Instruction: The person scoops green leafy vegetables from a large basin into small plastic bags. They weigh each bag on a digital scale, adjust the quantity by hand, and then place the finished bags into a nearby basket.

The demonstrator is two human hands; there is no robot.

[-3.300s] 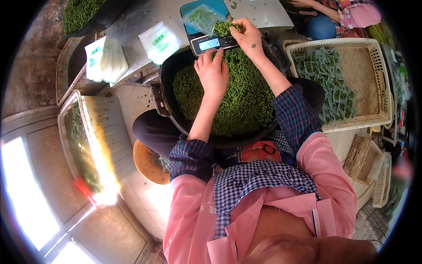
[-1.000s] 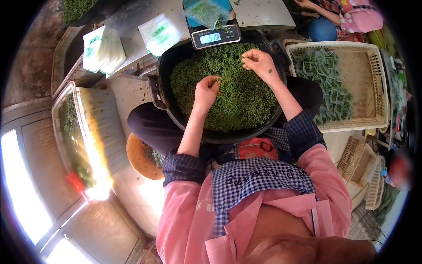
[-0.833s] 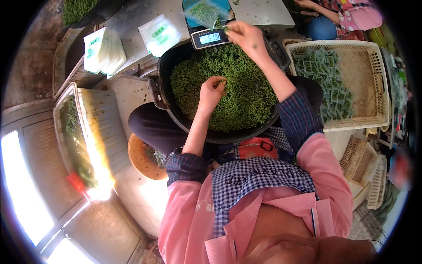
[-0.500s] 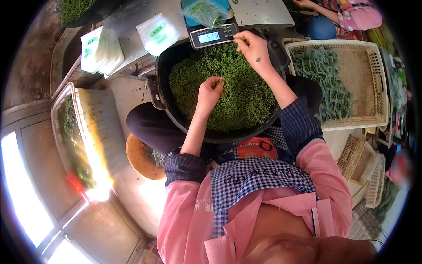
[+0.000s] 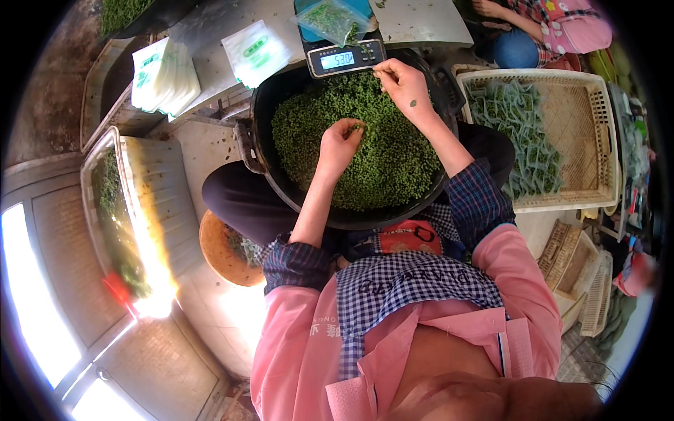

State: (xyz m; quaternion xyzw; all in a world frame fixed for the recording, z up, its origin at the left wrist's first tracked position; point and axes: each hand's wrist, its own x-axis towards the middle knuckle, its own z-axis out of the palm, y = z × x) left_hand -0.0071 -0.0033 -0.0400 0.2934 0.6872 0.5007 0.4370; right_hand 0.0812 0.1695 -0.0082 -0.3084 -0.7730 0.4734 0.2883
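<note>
A large black tub (image 5: 261, 163) between my knees holds a heap of small round green berries (image 5: 382, 168) that look like green peppercorns. Above the heap, my left hand (image 5: 340, 149) is closed in a pinch, with a speck of green at its fingertips. My right hand (image 5: 406, 85) is also pinched, at the tub's far edge beside a digital scale (image 5: 351, 59); what it holds, if anything, is too small to make out. A clear plastic bag (image 5: 333, 21) partly filled with green berries lies on the scale's blue pan. A green fleck sticks to my right wrist.
Stacks of flat printed bags (image 5: 165, 81) (image 5: 256, 52) rest on the table (image 5: 203, 31). At right, a pale plastic crate (image 5: 586, 140) holds rows of filled bags (image 5: 516, 133). An orange-brown basin (image 5: 221, 256) stands by my left knee. Another person (image 5: 516, 45) sits at far right.
The scale's reading has changed. My left hand has shifted slightly up and right over the heap; my right hand stays pinched by the scale, a little lower.
</note>
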